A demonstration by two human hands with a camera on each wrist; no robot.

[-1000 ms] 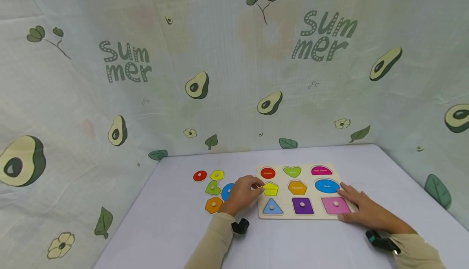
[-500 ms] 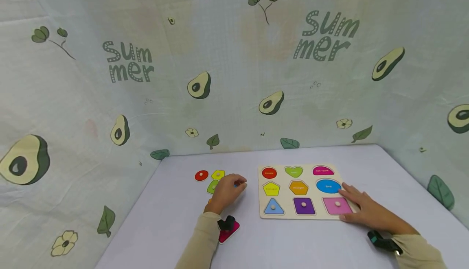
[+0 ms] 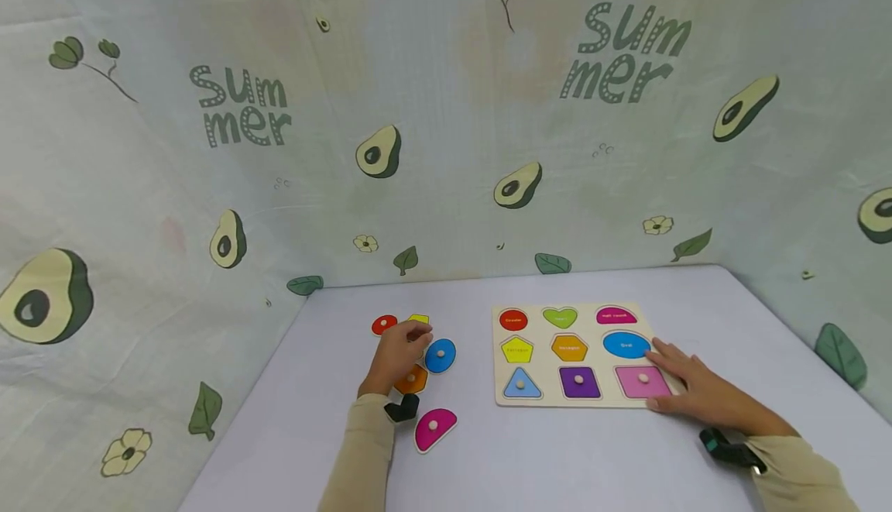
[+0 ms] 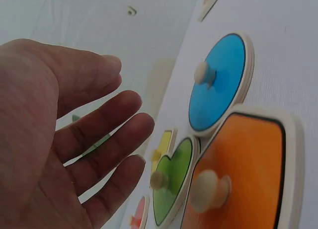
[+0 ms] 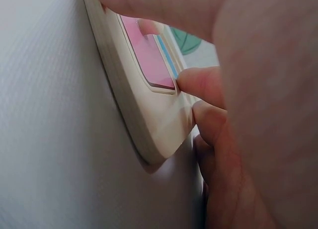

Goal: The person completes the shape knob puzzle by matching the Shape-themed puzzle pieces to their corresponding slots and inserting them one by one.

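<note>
My left hand (image 3: 393, 357) hovers over loose knobbed puzzle pieces, its fingers relaxed and holding nothing. Below it are an orange hexagon (image 3: 411, 379) and a green heart (image 4: 174, 179), the heart hidden in the head view. A blue oval (image 3: 440, 355) lies to the right, a yellow pentagon (image 3: 419, 318) and a red circle (image 3: 384, 324) behind. My right hand (image 3: 704, 392) rests at the right end of the wooden shape puzzle board (image 3: 543, 402), fingers extended, thumb at its near corner. A blue triangle (image 3: 521, 388), purple square (image 3: 580, 383) and pink rectangle (image 3: 643, 382) sit in the front row.
A magenta half-circle piece (image 3: 435, 428) lies on the white table (image 3: 557, 458), near the left forearm. The board's two back rows show printed shapes without knobs. A patterned cloth (image 3: 432, 218) hangs behind and beside the table.
My left hand has moved leftward from the board's pentagon spot to above the loose pieces, uncovering the blue oval and the half circle. The right hand stays on the board.
</note>
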